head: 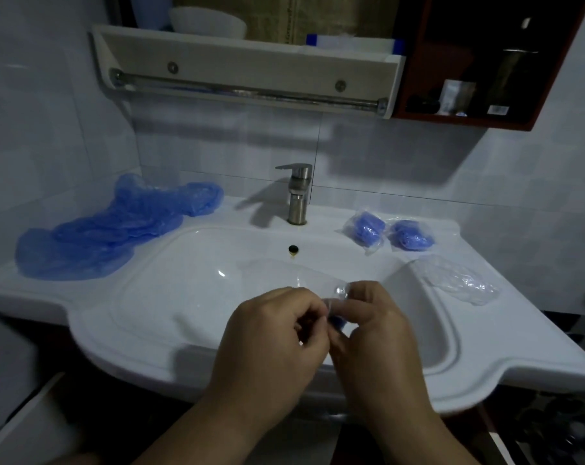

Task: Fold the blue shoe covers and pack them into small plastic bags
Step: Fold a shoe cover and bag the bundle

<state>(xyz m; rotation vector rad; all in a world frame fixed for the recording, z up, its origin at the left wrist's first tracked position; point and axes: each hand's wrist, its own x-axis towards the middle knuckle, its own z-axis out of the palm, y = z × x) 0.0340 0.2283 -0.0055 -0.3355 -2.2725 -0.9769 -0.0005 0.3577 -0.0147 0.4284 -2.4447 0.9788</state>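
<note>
While the two hands meet in front of the faucet (297, 196), over the near part of the white basin (183, 297), they hold a small plastic bag (338, 293) between them. The left hand (271, 333) has its fingers curled, pinching the clear film at the bag's edge. The right hand (374, 333) is also curled around the bag, with a folded shoe cover (336, 322) showing as a small patch of blue between its fingers and the left hand. How far the cover sits inside the bag is hidden by the fingers.

Left of the faucet, a loose pile of blue shoe covers (110, 233) sprawls across the counter (16, 290) and reaches the tiled wall. Right of the faucet lie a packed bag (364, 229) and, just beside it, a second packed bag (410, 234), each with blue inside. Farther right of the faucet and nearer the person, a few empty clear bags (462, 280) lie crumpled on the counter. Above the faucet, a towel rail (250, 92) hangs under a wall shelf (237, 58).
</note>
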